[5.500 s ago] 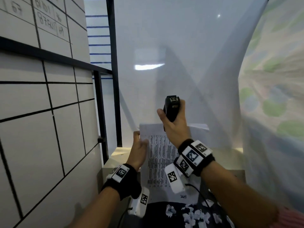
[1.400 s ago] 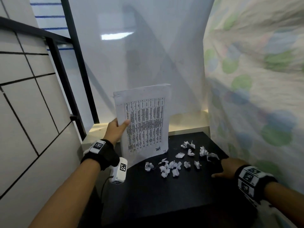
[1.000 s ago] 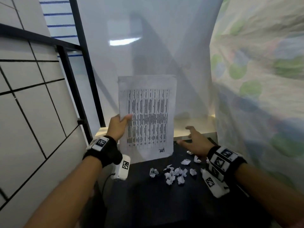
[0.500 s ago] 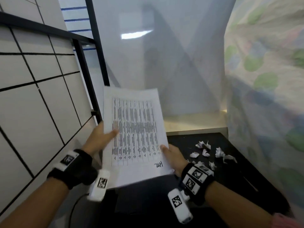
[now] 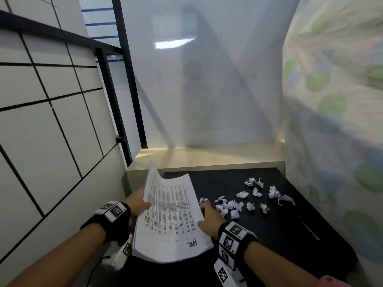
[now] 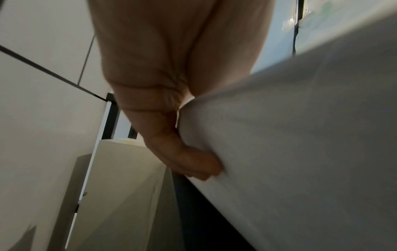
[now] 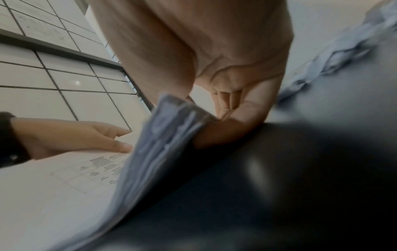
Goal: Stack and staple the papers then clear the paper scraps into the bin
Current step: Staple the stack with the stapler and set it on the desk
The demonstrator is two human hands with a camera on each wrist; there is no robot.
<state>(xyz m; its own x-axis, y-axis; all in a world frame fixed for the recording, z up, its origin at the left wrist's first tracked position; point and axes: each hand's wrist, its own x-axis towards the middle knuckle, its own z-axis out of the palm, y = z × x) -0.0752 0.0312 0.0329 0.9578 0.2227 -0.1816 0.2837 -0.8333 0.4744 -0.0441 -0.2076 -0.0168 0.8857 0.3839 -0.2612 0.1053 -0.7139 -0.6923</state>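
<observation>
A stack of printed papers hangs nearly flat over the front left of the black table, its far edge curling up. My left hand grips the stack's left edge, thumb on top; in the left wrist view its fingers curl under the papers. My right hand pinches the right edge, and the right wrist view has a finger beneath the fanned sheets. Several crumpled paper scraps lie on the table to the right. No stapler or bin is in view.
A white tiled wall with a black metal frame stands close on the left. A patterned cloth hangs on the right. A pale ledge runs behind the table under a white back panel.
The papers came down from upright in my left hand to almost flat. My right hand left the table's right side and took the stack's right edge. The stapler is gone from it.
</observation>
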